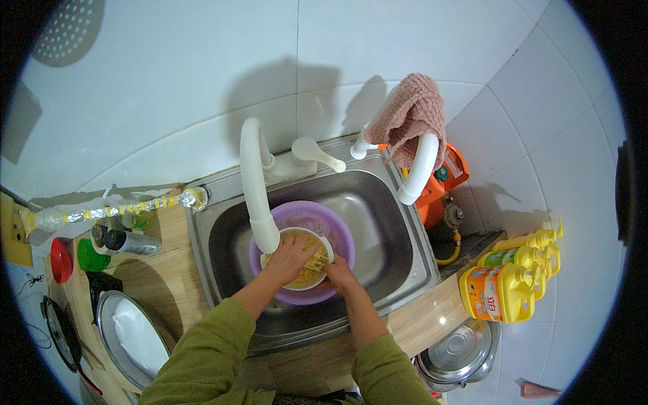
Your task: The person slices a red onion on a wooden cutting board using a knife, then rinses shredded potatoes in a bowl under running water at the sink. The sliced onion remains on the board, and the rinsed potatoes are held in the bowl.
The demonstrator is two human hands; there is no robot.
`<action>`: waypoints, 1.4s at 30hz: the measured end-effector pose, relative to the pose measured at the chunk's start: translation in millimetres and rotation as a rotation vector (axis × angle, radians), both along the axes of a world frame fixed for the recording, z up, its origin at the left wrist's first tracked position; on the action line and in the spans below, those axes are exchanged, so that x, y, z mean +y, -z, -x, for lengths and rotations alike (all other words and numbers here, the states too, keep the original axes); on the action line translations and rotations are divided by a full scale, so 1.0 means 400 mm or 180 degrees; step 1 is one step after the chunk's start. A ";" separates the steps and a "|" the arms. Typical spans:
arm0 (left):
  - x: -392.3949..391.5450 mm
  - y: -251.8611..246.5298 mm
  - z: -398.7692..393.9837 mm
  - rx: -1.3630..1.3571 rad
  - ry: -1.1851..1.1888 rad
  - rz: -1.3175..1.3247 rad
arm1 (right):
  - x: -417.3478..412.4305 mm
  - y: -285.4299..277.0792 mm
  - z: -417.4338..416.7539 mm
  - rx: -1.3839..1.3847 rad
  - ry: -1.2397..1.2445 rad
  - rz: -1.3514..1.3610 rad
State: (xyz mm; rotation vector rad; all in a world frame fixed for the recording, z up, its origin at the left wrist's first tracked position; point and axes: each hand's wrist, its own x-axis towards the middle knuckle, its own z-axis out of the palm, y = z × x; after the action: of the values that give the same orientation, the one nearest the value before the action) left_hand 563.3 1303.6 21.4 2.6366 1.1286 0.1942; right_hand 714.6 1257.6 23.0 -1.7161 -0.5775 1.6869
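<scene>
In the stainless steel sink stands a purple plastic basin. A white bowl filled with pale yellow cut strips rests in or over the basin. My left hand lies on the strips with its fingers spread; whether it grips any of them cannot be told. At the bowl's right side, my right hand holds the rim, thumb near the strips. The white spout of the faucet arches down beside my left hand. Its lever handle is behind the basin. The bowl's underside is hidden.
A pink cloth hangs over a white pipe at the right. Yellow detergent jugs stand on the right counter, near a lidded metal pot. On the left counter are a metal bowl, a glass-lidded pan and small jars.
</scene>
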 end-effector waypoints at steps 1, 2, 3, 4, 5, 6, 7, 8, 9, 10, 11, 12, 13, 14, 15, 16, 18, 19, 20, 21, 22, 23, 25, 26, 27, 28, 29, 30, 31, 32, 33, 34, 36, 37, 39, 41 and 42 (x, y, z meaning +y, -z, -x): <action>0.000 -0.009 -0.004 -0.0024 0.0019 -0.0057 | -0.001 0.009 -0.003 -0.0074 -0.0031 -0.0054; -0.003 -0.023 -0.008 -0.0047 0.0036 -0.0113 | 0.001 0.015 -0.007 0.0011 -0.0041 -0.0112; -0.007 -0.029 -0.007 -0.0064 0.0047 -0.0164 | 0.001 0.024 -0.011 0.0102 -0.0058 -0.0163; -0.012 -0.028 -0.004 -0.0098 0.0065 -0.0199 | 0.000 0.030 -0.013 0.0193 -0.0075 -0.0215; -0.020 -0.026 -0.001 -0.0133 0.0084 -0.0235 | 0.002 0.033 -0.013 0.0137 -0.0112 -0.0138; -0.023 -0.031 -0.001 -0.0176 0.0103 -0.0277 | 0.007 0.033 -0.016 0.0071 -0.0148 -0.0067; -0.026 -0.041 -0.004 -0.0327 0.0056 -0.0182 | 0.010 0.033 -0.018 0.0006 -0.0184 0.0005; -0.033 -0.055 -0.009 -0.0479 0.0010 -0.0088 | 0.008 0.035 -0.018 0.0101 -0.0083 -0.0050; -0.037 -0.072 -0.013 -0.0636 -0.0030 0.0008 | 0.004 0.039 -0.020 0.0191 0.0023 -0.0105; -0.037 -0.087 -0.012 -0.0670 0.0065 0.0127 | -0.002 0.043 -0.024 0.0279 0.0132 -0.0160; -0.031 -0.102 -0.008 -0.0706 0.0164 0.0246 | -0.007 0.057 -0.033 0.0249 0.0162 -0.0104; -0.023 -0.110 0.000 -0.0728 0.0253 0.0366 | -0.010 0.062 -0.037 0.0232 0.0183 -0.0046; -0.011 -0.107 0.012 -0.0949 0.0260 0.0643 | -0.013 0.065 -0.042 0.0214 0.0207 0.0013; 0.005 -0.099 0.027 -0.1170 0.0270 0.0922 | -0.017 0.064 -0.049 0.0295 0.0262 0.0057; 0.013 -0.093 0.049 -0.1368 0.0228 0.1190 | -0.010 0.024 -0.033 0.0407 0.0271 0.0103; 0.015 -0.083 0.053 -0.1202 0.0198 0.0901 | -0.008 0.000 -0.030 0.0493 0.0319 0.0143; 0.014 -0.066 0.056 -0.0869 0.0139 0.0318 | -0.009 -0.003 -0.036 0.0656 0.0349 0.0063; 0.006 -0.068 0.049 -0.0794 0.0020 0.0399 | -0.009 -0.004 -0.037 0.0740 0.0363 0.0020; -0.008 -0.071 0.032 -0.0718 -0.0104 0.0479 | -0.011 0.014 -0.037 0.0729 0.0377 0.0018; -0.022 -0.072 0.010 -0.0657 -0.0208 0.0561 | -0.015 0.046 -0.044 0.0701 0.0409 0.0014; -0.040 -0.070 -0.004 -0.0665 -0.0206 0.0428 | -0.014 0.053 -0.042 0.0680 0.0426 0.0013; -0.061 -0.068 -0.017 -0.0671 -0.0206 0.0293 | -0.017 0.053 -0.040 0.0662 0.0462 -0.0056; -0.087 -0.070 -0.031 -0.0699 -0.0192 0.0189 | -0.023 0.028 -0.027 0.0637 0.0517 -0.0180; -0.098 -0.079 -0.033 -0.0729 -0.0167 0.0214 | -0.025 0.033 -0.027 0.0588 0.0462 -0.0233; -0.105 -0.090 -0.036 -0.0764 -0.0130 0.0241 | -0.029 0.039 -0.032 0.0533 0.0419 -0.0287; -0.104 -0.105 -0.038 -0.0834 -0.0156 0.0169 | -0.032 0.041 -0.037 0.0476 0.0379 -0.0341; -0.098 -0.121 -0.040 -0.0906 -0.0179 0.0098 | -0.034 0.040 -0.043 0.0550 0.0437 -0.0269; -0.090 -0.132 -0.038 -0.0966 -0.0215 0.0021 | -0.034 0.034 -0.043 0.0637 0.0482 -0.0198; -0.079 -0.129 -0.037 -0.1167 -0.0381 -0.0010 | -0.033 0.025 -0.042 0.0721 0.0530 -0.0127; -0.065 -0.121 -0.033 -0.1369 -0.0546 -0.0039 | -0.035 0.012 -0.040 0.0751 0.0579 -0.0111; -0.056 -0.116 -0.022 -0.1555 -0.0734 -0.0073 | -0.033 -0.017 -0.029 0.0797 0.0606 -0.0088; -0.046 -0.121 -0.014 -0.1710 -0.0841 -0.0124 | -0.033 -0.041 -0.023 0.0832 0.0650 -0.0069; -0.032 -0.130 0.001 -0.2028 -0.1038 -0.0224 | -0.033 -0.060 -0.021 0.0737 0.0621 -0.0105; -0.032 -0.135 0.011 -0.1973 -0.1119 -0.0235 | -0.033 -0.065 -0.022 0.0685 0.0613 -0.0125; -0.035 -0.142 0.031 -0.1859 -0.1287 -0.0258 | -0.036 -0.051 -0.027 0.0662 0.0667 -0.0135; -0.046 -0.133 0.040 -0.1188 -0.1150 -0.0271 | -0.040 -0.047 -0.031 0.0613 0.0715 -0.0095; -0.056 -0.126 0.048 -0.0835 -0.1101 -0.0275 | -0.041 -0.045 -0.030 0.0589 0.0716 -0.0039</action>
State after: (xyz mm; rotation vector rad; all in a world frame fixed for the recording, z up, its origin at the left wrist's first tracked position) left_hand 544.0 1281.0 71.7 2.3742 1.4973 0.6480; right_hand 726.7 1241.3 41.2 -1.5328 -0.2969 1.6531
